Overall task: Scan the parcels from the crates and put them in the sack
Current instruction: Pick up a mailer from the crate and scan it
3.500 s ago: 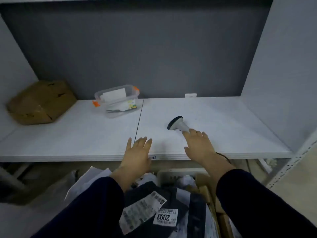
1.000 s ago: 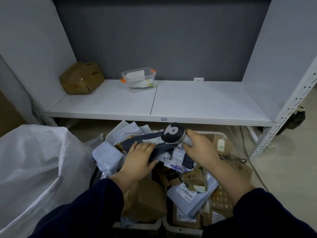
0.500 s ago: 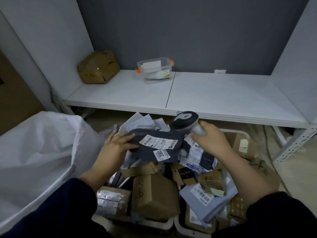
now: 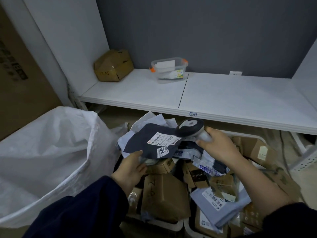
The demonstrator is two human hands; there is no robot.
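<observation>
Sack (image 4: 51,152), white and woven, gapes on my left, just beside the crates (image 4: 169,226), which are heaped with cardboard boxes and poly mailers. Over that heap I hold the dark grey mailer (image 4: 145,140), label side up. My left grip (image 4: 130,169) pinches its near edge, thumb on top and fingers beneath. My right grip (image 4: 217,146) is clenched round the handle of the barcode scanner (image 4: 190,127). The scanner's head sits at the mailer's far right corner, by the white shipping label (image 4: 163,140); whether it touches I cannot tell. I judge this to be the scanning step for this parcel. The next move calls for aiming the scanner window squarely at the barcode while I keep the label flat, then swinging the mailer left to drop it into the sack's mouth.
</observation>
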